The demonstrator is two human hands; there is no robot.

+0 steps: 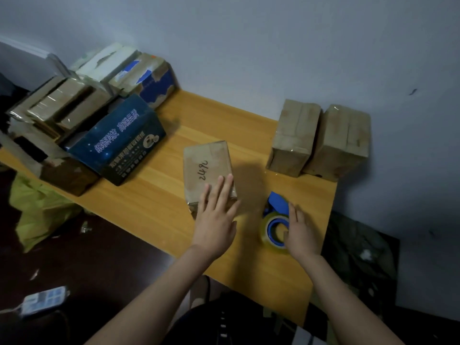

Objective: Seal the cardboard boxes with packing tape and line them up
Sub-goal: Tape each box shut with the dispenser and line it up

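Note:
A small cardboard box (207, 163) marked with handwritten digits lies in the middle of the wooden table (154, 202). My left hand (215, 215) rests flat on its near end, fingers straight. A blue tape dispenser (275, 220) with a roll of clear tape lies to the right of the box. My right hand (301, 234) touches the roll's right side with relaxed fingers. Two taped cardboard boxes (293, 138) (341, 143) stand side by side at the table's back right, against the wall.
A pile of cardboard boxes (62, 108) fills the table's left end, with a dark blue printed box (119, 140) in front. A yellow bag (37, 210) and a power strip (42, 300) lie on the dark floor at left. A dark bag (361, 257) sits right of the table.

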